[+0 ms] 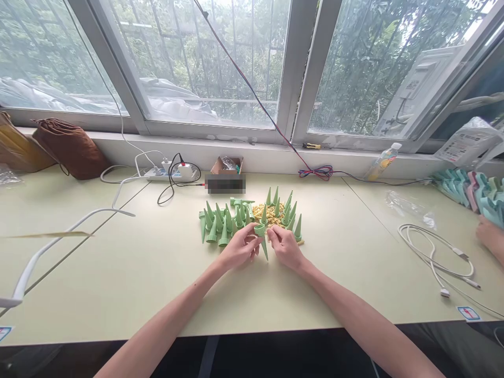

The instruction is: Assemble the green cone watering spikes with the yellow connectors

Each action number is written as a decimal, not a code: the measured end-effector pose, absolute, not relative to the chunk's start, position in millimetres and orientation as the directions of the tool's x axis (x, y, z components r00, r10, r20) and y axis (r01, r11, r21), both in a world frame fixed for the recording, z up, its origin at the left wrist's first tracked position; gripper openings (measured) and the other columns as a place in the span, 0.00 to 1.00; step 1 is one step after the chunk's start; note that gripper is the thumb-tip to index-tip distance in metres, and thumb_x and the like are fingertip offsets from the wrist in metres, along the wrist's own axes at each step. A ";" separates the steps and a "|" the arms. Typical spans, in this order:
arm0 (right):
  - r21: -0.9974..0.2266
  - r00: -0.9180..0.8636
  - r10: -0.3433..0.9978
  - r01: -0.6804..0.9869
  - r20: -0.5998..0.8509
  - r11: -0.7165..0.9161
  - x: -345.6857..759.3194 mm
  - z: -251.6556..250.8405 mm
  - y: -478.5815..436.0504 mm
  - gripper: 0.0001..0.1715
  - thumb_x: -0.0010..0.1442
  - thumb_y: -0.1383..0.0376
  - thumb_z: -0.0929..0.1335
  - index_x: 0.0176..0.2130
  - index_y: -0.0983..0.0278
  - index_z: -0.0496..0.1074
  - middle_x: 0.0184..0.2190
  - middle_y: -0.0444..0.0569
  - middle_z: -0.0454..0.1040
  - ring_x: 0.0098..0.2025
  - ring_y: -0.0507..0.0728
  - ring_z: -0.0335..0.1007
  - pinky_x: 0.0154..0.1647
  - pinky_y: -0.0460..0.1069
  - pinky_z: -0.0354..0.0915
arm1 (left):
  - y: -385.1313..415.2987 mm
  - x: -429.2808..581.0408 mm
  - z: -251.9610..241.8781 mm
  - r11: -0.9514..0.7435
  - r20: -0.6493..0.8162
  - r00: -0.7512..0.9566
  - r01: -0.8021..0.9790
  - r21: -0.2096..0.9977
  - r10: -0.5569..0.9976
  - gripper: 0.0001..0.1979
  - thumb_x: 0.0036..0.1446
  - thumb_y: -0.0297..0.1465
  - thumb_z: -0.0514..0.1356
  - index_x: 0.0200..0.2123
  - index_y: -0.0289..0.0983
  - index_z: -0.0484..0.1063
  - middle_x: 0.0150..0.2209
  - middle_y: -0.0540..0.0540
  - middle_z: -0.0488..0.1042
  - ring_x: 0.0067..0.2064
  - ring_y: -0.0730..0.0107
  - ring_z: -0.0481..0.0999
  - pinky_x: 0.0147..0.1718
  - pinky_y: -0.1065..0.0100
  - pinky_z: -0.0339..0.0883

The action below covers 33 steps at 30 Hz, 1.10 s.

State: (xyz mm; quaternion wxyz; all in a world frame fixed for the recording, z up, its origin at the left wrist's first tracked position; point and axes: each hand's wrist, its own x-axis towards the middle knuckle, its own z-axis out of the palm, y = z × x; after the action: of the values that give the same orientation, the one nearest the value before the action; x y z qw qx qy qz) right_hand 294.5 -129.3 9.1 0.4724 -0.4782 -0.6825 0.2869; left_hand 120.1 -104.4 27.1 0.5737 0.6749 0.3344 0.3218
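Note:
My left hand (240,247) is closed round the wide ribbed end of a hollow green plastic spike (264,249), its point slanting down toward the tabletop. Close beside that rim, my right hand (286,248) has thumb and forefinger pinched together; what they hold, if anything, is too small to make out. Beyond my hands lies a heap of small yellow pieces (271,216). Several similar green spikes (224,235) are bunched to the left, most points up. More green spikes (298,229) stand around the heap's right and far side.
A small open cardboard box (227,165) sits behind the spikes. To the left are a power strip (157,174), cables and a brown bag (71,148). On the right lie a coiled white cable (433,257), plastic wrap (411,209), a bottle (384,161) and another person's hand (490,234).

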 end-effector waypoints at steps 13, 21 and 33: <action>-0.824 0.075 0.912 0.463 0.403 0.326 302.4 9.1 -118.6 0.23 0.69 0.51 0.59 0.28 0.62 0.62 0.20 0.40 0.58 0.22 0.51 0.52 0.23 0.47 0.50 | -101.2 119.8 13.9 -0.175 0.027 0.481 0.265 0.948 0.876 0.21 0.57 0.43 0.60 0.50 0.38 0.64 0.28 0.52 0.70 0.20 0.76 0.67 0.18 0.74 0.59; -0.806 0.037 0.914 0.487 0.404 0.336 300.2 5.2 -118.8 0.22 0.69 0.52 0.59 0.28 0.61 0.61 0.21 0.41 0.60 0.22 0.51 0.54 0.23 0.47 0.51 | -101.2 119.7 12.3 -0.349 0.133 0.464 0.417 0.839 0.876 0.18 0.56 0.42 0.60 0.42 0.34 0.73 0.21 0.53 0.66 0.22 0.74 0.63 0.21 0.73 0.54; -0.819 0.031 0.913 0.456 0.406 0.348 301.7 1.6 -117.1 0.14 0.68 0.56 0.61 0.39 0.62 0.68 0.27 0.46 0.71 0.26 0.55 0.68 0.29 0.48 0.63 | -105.1 120.9 22.5 -0.422 0.221 0.431 0.455 0.784 0.875 0.15 0.61 0.41 0.56 0.43 0.37 0.72 0.20 0.55 0.62 0.22 0.75 0.59 0.23 0.72 0.51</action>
State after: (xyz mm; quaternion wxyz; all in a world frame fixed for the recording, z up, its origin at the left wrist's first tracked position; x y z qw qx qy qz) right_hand 301.7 -117.1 1.6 0.4935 -0.5216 -0.6563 0.2317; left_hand 120.9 -105.1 22.5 0.3274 0.7800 0.4261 0.3206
